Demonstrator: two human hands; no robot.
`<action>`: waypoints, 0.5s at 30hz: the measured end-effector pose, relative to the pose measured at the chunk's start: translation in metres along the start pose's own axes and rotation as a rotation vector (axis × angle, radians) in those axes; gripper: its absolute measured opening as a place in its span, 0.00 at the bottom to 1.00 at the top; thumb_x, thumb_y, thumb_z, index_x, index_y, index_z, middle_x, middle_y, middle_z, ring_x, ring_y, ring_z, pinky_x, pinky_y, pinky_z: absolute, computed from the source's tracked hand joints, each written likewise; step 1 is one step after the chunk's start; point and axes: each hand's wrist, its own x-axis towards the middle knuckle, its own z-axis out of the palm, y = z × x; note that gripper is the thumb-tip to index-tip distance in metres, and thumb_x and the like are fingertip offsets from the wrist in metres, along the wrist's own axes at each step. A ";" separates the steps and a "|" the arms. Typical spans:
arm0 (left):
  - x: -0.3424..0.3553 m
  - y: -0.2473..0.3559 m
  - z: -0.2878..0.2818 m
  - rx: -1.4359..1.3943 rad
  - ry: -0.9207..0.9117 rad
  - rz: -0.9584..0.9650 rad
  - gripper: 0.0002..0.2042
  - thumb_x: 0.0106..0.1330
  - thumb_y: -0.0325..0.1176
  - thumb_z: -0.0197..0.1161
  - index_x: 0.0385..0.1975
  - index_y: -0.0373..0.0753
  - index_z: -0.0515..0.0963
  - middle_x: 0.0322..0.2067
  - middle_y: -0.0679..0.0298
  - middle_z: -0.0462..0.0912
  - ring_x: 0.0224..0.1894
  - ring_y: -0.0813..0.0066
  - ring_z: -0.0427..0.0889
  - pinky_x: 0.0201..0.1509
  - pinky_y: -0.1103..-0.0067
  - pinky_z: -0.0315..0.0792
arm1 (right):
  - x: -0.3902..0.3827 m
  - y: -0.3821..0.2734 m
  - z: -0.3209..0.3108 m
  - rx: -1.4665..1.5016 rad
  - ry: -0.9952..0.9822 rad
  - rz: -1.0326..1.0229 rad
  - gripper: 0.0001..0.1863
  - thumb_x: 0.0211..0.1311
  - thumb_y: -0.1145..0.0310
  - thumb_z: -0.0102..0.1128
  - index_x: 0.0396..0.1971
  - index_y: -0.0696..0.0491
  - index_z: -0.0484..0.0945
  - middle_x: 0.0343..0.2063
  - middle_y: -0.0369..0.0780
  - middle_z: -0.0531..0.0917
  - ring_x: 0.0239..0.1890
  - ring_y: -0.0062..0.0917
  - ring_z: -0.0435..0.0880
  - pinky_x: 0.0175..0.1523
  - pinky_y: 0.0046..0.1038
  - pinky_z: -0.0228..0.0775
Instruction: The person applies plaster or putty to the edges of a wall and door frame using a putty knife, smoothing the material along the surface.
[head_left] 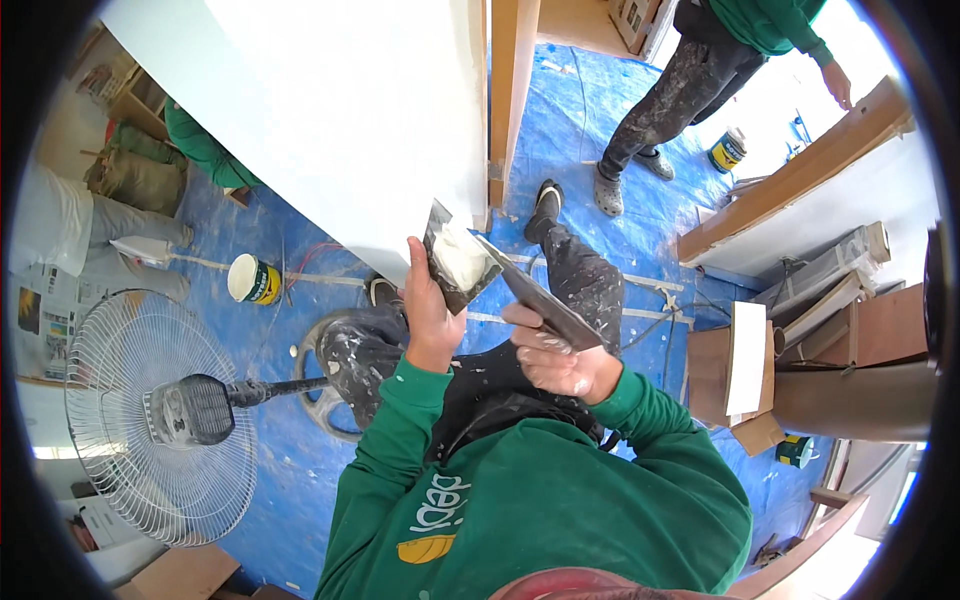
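My left hand [430,310] grips a dark flat metal blade [440,285] that carries a lump of white paste [460,255]. My right hand [557,360], its knuckles smeared white, is closed on a second flat trowel-like blade [538,305], angled toward the paste at the first blade's edge. Just beyond both hands is a large white panel [300,120], with a wooden post [505,110] along its right side. My trousers are streaked with white.
A standing fan [190,410] is at left beside a bucket [254,279]. A co-worker [670,110] stands at back right near another bucket [727,150]; another green sleeve [205,150] shows behind the panel. Cardboard and boards [710,370] lie right. Blue sheeting [560,110] covers the floor.
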 end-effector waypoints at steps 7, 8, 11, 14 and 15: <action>-0.027 0.004 0.032 0.086 -0.054 -0.081 0.24 0.76 0.53 0.49 0.54 0.36 0.72 0.44 0.62 0.81 0.46 0.73 0.81 0.51 0.74 0.76 | 0.050 -0.025 -0.041 -0.246 0.355 -0.279 0.11 0.76 0.60 0.43 0.33 0.49 0.68 0.16 0.33 0.66 0.10 0.15 0.59 0.11 0.17 0.49; -0.036 0.009 0.042 0.108 -0.003 -0.095 0.23 0.76 0.53 0.49 0.52 0.37 0.73 0.41 0.63 0.81 0.43 0.73 0.81 0.47 0.75 0.76 | 0.053 -0.031 -0.051 -0.267 0.387 -0.459 0.12 0.77 0.58 0.44 0.34 0.48 0.70 0.17 0.33 0.68 0.11 0.15 0.60 0.14 0.18 0.49; -0.031 0.019 0.005 -0.502 -0.221 -0.502 0.14 0.76 0.43 0.54 0.35 0.38 0.73 0.21 0.66 0.75 0.23 0.80 0.76 0.22 0.85 0.71 | 0.051 -0.039 -0.035 -0.417 0.419 -0.687 0.15 0.76 0.54 0.47 0.35 0.49 0.73 0.18 0.31 0.72 0.11 0.15 0.60 0.16 0.18 0.50; -0.044 0.023 0.015 -0.904 -0.219 -0.711 0.14 0.76 0.38 0.51 0.29 0.35 0.70 0.18 0.65 0.74 0.17 0.79 0.75 0.17 0.86 0.69 | 0.055 -0.041 -0.023 -0.579 0.471 -0.925 0.17 0.77 0.54 0.45 0.45 0.50 0.76 0.29 0.31 0.82 0.17 0.12 0.69 0.20 0.17 0.55; -0.048 0.023 0.021 -0.944 -0.198 -0.737 0.17 0.77 0.40 0.48 0.28 0.36 0.69 0.16 0.65 0.74 0.15 0.79 0.74 0.16 0.86 0.70 | 0.057 -0.042 -0.020 -0.611 0.435 -0.929 0.17 0.77 0.53 0.45 0.45 0.51 0.76 0.30 0.31 0.82 0.20 0.12 0.72 0.21 0.17 0.58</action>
